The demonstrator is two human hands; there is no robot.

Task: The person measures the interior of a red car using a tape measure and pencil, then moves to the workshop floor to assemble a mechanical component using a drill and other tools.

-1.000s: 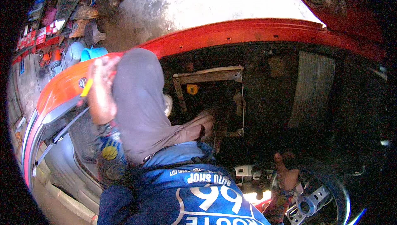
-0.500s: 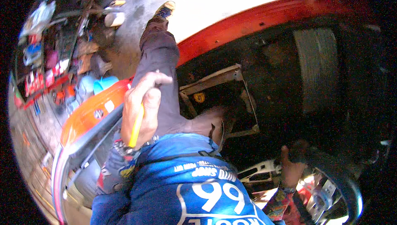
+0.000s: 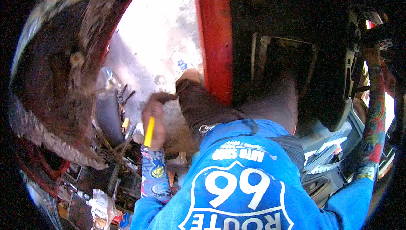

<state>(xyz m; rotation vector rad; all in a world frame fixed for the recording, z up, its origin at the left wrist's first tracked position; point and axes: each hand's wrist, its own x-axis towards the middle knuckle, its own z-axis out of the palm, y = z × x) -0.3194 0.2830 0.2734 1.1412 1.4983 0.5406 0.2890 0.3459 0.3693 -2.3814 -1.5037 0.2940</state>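
My left hand point(image 3: 154, 118) hangs over the pale floor, left of my leg. Its fingers are curled around a thin yellow rod point(image 3: 149, 132), whose lower end sticks out toward the wrist; its kind does not show. The index finger reaches forward, bent, toward my trouser leg. Far to the right, my other arm stretches up past a dark vehicle part, and my right hand point(image 3: 370, 49) is at its end in deep shade. Its fingers do not show clearly, nor whether they grip the dark frame point(image 3: 357, 23) beside them.
A red door sill point(image 3: 215, 39) runs between the bright floor point(image 3: 156, 23) and the dark vehicle interior. A bare metal frame point(image 3: 283, 40) lies on the vehicle floor. Ragged brown lining point(image 3: 55, 65) fills the left. Tools and a plastic bag point(image 3: 101, 206) lie lower left.
The view has swung round, so the sill now stands nearly upright. My right arm has gone from low beside me to stretched up at the far right. The yellow rod stays in my left hand.
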